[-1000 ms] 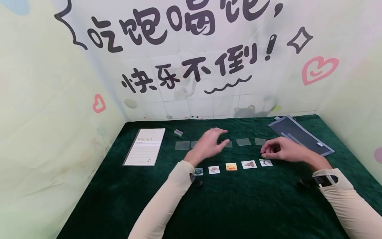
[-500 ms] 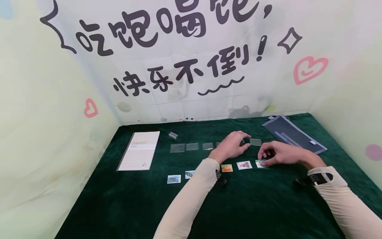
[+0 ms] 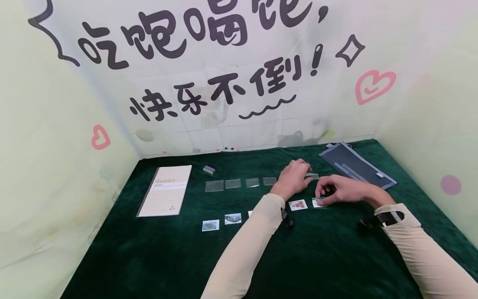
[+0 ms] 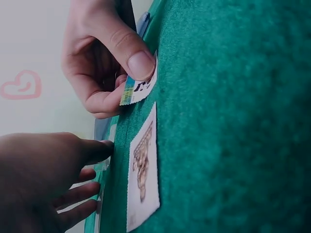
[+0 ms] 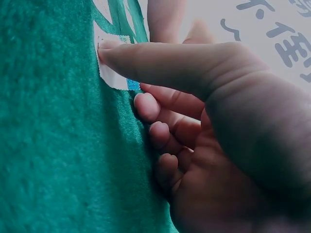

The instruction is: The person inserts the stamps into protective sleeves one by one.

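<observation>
My right hand (image 3: 345,189) pinches the panda postage stamp (image 4: 141,90) at the right end of a row; the thumb (image 5: 126,60) lies across its face, fingers at its far edge. The stamp bends upward in the left wrist view. Behind it, my left hand (image 3: 294,176) pinches a small clear sleeve (image 3: 313,176) between thumb and forefinger, the sleeve tilted at its left edge. Beside the panda stamp lies a stamp with a brown figure (image 3: 298,204). Farther left are a blue-green stamp (image 3: 210,225) and a grey-blue stamp (image 3: 233,218); my left sleeve hides part of the row.
Several clear sleeves (image 3: 214,186) lie in a back row on the green cloth (image 3: 149,257). A notebook (image 3: 165,191) is at the left, a small block (image 3: 209,170) behind the sleeves. A dark zip pouch (image 3: 356,166) lies at the back right.
My left hand has moved right along the sleeve row to its right end and taken hold of a sleeve. The right hand has come down onto the panda stamp. The head view has turned right.
</observation>
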Action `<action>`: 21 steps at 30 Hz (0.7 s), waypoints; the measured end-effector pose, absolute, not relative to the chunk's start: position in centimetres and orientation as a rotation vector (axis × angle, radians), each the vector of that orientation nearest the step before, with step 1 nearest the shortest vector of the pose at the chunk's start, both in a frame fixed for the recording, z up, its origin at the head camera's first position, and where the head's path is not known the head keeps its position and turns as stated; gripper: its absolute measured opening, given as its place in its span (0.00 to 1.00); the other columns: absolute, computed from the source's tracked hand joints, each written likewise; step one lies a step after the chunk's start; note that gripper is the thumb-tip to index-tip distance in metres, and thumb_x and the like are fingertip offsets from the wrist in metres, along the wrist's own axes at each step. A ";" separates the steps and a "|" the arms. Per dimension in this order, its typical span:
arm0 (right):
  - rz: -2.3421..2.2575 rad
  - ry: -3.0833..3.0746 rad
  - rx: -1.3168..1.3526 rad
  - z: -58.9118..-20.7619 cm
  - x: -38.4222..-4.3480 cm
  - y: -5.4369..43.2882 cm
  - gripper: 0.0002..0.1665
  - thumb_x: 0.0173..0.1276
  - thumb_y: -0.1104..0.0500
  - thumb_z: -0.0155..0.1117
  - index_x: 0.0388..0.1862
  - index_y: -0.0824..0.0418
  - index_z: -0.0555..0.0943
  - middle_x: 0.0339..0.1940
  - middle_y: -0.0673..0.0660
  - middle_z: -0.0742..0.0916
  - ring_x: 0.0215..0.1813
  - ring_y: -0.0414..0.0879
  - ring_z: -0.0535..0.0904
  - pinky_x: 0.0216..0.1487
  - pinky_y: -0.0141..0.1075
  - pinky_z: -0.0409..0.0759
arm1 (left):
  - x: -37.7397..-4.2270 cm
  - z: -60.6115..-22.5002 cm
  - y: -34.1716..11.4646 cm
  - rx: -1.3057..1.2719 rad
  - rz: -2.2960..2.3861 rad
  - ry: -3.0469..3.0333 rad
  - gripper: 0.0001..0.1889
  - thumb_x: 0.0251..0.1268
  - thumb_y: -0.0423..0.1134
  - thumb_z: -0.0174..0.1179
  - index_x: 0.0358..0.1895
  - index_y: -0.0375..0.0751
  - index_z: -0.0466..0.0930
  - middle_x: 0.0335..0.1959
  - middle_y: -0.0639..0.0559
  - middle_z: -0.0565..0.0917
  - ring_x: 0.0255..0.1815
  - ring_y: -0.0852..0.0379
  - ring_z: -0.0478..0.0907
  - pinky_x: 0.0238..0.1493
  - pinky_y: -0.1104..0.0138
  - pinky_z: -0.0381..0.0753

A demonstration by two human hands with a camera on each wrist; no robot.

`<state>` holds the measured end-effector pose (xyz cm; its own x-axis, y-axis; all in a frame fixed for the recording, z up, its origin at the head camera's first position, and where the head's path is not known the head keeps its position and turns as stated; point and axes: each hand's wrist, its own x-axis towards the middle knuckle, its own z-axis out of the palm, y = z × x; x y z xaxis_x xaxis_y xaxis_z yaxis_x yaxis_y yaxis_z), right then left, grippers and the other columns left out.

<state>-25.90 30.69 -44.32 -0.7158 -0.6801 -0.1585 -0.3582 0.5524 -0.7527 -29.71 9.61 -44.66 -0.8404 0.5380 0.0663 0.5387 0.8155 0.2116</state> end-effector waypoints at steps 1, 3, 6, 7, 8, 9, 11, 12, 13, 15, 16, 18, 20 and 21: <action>-1.001 2.355 -0.841 -44.3 -25.9 30.7 0.07 0.74 0.54 0.76 0.45 0.52 0.86 0.41 0.55 0.83 0.40 0.47 0.77 0.43 0.35 0.75 | -29.4 -44.3 9.4 -0.883 -0.373 -2.993 0.14 0.81 0.51 0.64 0.62 0.56 0.85 0.65 0.59 0.82 0.63 0.59 0.79 0.63 0.66 0.84; -0.999 2.356 -0.838 -44.3 -26.0 30.7 0.07 0.74 0.54 0.76 0.46 0.52 0.86 0.41 0.55 0.83 0.40 0.46 0.77 0.43 0.35 0.75 | -29.6 -44.6 9.4 -0.873 -0.425 -2.978 0.12 0.80 0.50 0.65 0.59 0.58 0.85 0.60 0.60 0.84 0.59 0.61 0.80 0.59 0.67 0.84; -1.000 2.359 -0.837 -44.4 -26.0 30.7 0.07 0.74 0.54 0.76 0.45 0.52 0.86 0.41 0.55 0.83 0.40 0.46 0.77 0.43 0.35 0.75 | -29.7 -44.9 9.1 -0.869 -0.484 -2.941 0.06 0.81 0.49 0.65 0.54 0.58 0.84 0.51 0.62 0.85 0.50 0.64 0.81 0.52 0.69 0.83; -1.001 2.359 -0.839 -44.5 -26.0 30.8 0.07 0.74 0.54 0.75 0.46 0.52 0.86 0.41 0.55 0.83 0.40 0.46 0.77 0.42 0.35 0.75 | -29.7 -45.1 9.0 -0.870 -0.505 -2.929 0.05 0.81 0.48 0.65 0.52 0.58 0.84 0.48 0.63 0.85 0.47 0.65 0.81 0.49 0.70 0.83; -1.002 2.358 -0.842 -44.5 -26.0 30.8 0.07 0.74 0.54 0.75 0.46 0.52 0.86 0.41 0.55 0.83 0.39 0.46 0.77 0.42 0.35 0.75 | -29.7 -45.1 8.9 -0.872 -0.527 -2.915 0.04 0.81 0.47 0.65 0.51 0.58 0.84 0.46 0.63 0.85 0.43 0.66 0.80 0.47 0.71 0.82; -1.004 2.357 -0.845 -44.5 -26.0 30.8 0.07 0.74 0.54 0.75 0.46 0.52 0.86 0.41 0.55 0.83 0.39 0.46 0.77 0.42 0.35 0.75 | -29.6 -45.1 8.8 -0.875 -0.549 -2.900 0.03 0.81 0.46 0.64 0.50 0.57 0.83 0.44 0.63 0.85 0.41 0.66 0.79 0.45 0.71 0.81; -1.010 2.354 -0.856 -44.6 -26.1 30.8 0.07 0.74 0.54 0.75 0.46 0.52 0.86 0.41 0.55 0.84 0.39 0.46 0.77 0.42 0.35 0.75 | -29.5 -45.1 8.5 -0.875 -0.613 -2.877 0.02 0.82 0.46 0.64 0.49 0.57 0.83 0.41 0.63 0.85 0.37 0.67 0.78 0.41 0.73 0.79; -1.013 2.353 -0.863 -44.6 -26.1 30.8 0.06 0.74 0.54 0.75 0.46 0.52 0.86 0.41 0.55 0.84 0.39 0.46 0.77 0.42 0.35 0.76 | -29.3 -45.1 8.3 -0.875 -0.653 -2.866 0.02 0.82 0.45 0.64 0.49 0.57 0.83 0.40 0.63 0.85 0.35 0.67 0.78 0.40 0.73 0.79; -1.018 2.351 -0.868 -44.6 -26.1 30.8 0.06 0.74 0.54 0.75 0.45 0.52 0.86 0.40 0.55 0.84 0.38 0.46 0.78 0.41 0.35 0.76 | -29.2 -45.0 8.1 -0.877 -0.694 -2.856 0.02 0.82 0.45 0.63 0.49 0.56 0.83 0.39 0.63 0.85 0.34 0.67 0.78 0.39 0.74 0.78; -1.033 2.343 -0.883 -44.5 -26.1 30.8 0.06 0.75 0.55 0.75 0.45 0.52 0.86 0.39 0.54 0.85 0.38 0.47 0.78 0.41 0.35 0.76 | -29.0 -44.9 7.7 -0.882 -0.795 -2.834 0.02 0.82 0.45 0.63 0.50 0.56 0.82 0.39 0.63 0.85 0.34 0.67 0.78 0.38 0.75 0.77; -1.039 2.341 -0.890 -44.5 -26.1 30.8 0.05 0.75 0.55 0.74 0.45 0.52 0.86 0.39 0.54 0.85 0.37 0.47 0.78 0.40 0.35 0.77 | -28.9 -44.8 7.4 -0.886 -0.850 -2.821 0.02 0.82 0.45 0.63 0.50 0.56 0.81 0.39 0.63 0.85 0.34 0.67 0.78 0.38 0.75 0.77; -1.052 2.336 -0.909 -44.4 -26.1 30.8 0.04 0.75 0.56 0.74 0.45 0.52 0.86 0.38 0.54 0.86 0.36 0.47 0.79 0.40 0.36 0.77 | -28.6 -44.6 6.9 -0.901 -0.968 -2.787 0.02 0.82 0.44 0.63 0.50 0.55 0.80 0.40 0.62 0.85 0.35 0.67 0.79 0.39 0.76 0.78; -1.060 2.336 -0.929 -44.3 -26.1 30.9 0.03 0.76 0.56 0.73 0.45 0.51 0.87 0.37 0.53 0.87 0.35 0.47 0.79 0.39 0.36 0.78 | -28.3 -44.5 6.3 -0.915 -1.085 -2.743 0.02 0.82 0.42 0.63 0.50 0.54 0.81 0.42 0.62 0.86 0.39 0.66 0.81 0.42 0.76 0.79; -1.065 2.335 -0.938 -44.3 -26.1 30.9 0.03 0.76 0.57 0.73 0.45 0.51 0.87 0.37 0.53 0.87 0.35 0.48 0.79 0.38 0.36 0.78 | -28.1 -44.4 5.9 -0.920 -1.138 -2.724 0.03 0.82 0.42 0.63 0.50 0.54 0.81 0.42 0.61 0.87 0.40 0.66 0.82 0.45 0.76 0.80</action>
